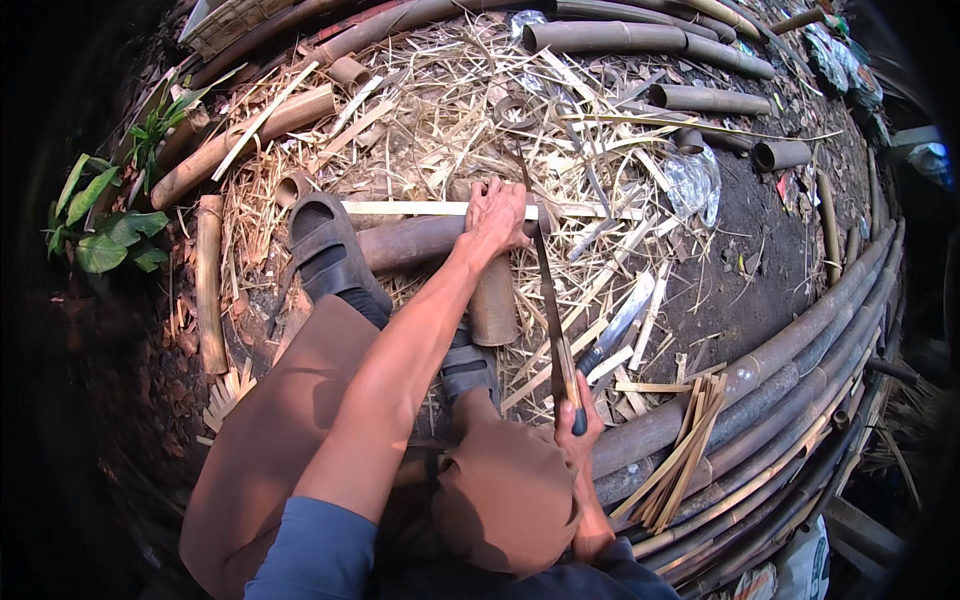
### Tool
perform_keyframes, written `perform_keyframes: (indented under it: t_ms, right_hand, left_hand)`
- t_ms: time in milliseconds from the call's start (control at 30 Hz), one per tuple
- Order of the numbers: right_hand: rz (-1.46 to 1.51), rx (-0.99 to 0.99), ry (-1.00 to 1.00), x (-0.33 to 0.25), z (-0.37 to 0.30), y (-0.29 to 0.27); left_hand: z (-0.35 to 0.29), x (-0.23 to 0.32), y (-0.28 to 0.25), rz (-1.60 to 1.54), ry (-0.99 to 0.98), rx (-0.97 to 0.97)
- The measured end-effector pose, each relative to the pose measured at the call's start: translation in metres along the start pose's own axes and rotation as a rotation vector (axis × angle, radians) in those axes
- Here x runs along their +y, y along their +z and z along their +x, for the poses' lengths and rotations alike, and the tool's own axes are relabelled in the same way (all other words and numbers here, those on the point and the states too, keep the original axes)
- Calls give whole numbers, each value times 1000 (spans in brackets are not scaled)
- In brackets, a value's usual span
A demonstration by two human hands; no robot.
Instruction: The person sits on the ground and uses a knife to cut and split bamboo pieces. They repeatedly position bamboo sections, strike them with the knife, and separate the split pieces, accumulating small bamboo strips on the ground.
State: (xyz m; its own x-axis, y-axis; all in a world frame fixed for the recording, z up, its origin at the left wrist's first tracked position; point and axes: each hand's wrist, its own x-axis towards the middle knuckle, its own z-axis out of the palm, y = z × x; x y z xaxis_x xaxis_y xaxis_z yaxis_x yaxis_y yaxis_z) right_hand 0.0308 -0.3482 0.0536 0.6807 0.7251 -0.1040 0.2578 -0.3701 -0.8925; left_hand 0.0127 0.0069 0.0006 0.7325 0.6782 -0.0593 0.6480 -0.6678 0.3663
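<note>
My right hand [582,420] is closed round the handle of a hand saw [549,285]. Its long, narrow blade points away from me and crosses a pale bamboo strip [400,208] just right of my left hand [497,215]. The fingers of my left hand are wrapped over that strip, pressing it at the end of a brown bamboo tube [410,243]. A shorter bamboo piece [492,305] lies under the tube, pointing toward me. My sandalled left foot [330,250] is beside the tube's left end. A large knife [622,318] with a dark handle lies right of the saw.
Bamboo shavings [440,100] cover the ground ahead. Long bamboo poles [760,375] curve along the right, with a bundle of split strips [690,450] on them. Cut bamboo tubes [715,100] lie at the far right. A leafy plant [110,235] grows at left.
</note>
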Motion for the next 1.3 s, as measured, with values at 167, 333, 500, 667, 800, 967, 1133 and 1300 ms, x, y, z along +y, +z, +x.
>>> perform_keyframes:
  t_ms: [167, 333, 500, 667, 800, 967, 1133, 1300]
  right_hand:
    - [-26, 27, 146, 24, -19, 3]
    - [-46, 36, -13, 45, -20, 14]
    - [-14, 36, 0, 1, -24, -10]
    - [9, 68, 27, 27, -14, 4]
    - [-45, 88, -79, -15, -55, -35]
    - [-16, 47, 20, 0, -12, -10]
    - [83, 97, -33, -27, 127, 64]
    - [9, 6, -50, 10, -15, -18]
  left_hand:
    - [2, -3, 0, 34, -9, 3]
    - [8, -3, -5, 39, 48, -72]
    - [-3, -7, -2, 24, 81, -108]
    - [6, -2, -4, 31, 60, -81]
    - [3, 1, -8, 58, 92, 7]
    - [-3, -1, 2, 81, 111, 46]
    - [-3, 6, 6, 75, 76, 66]
    - [-5, 2, 5, 77, 53, 10]
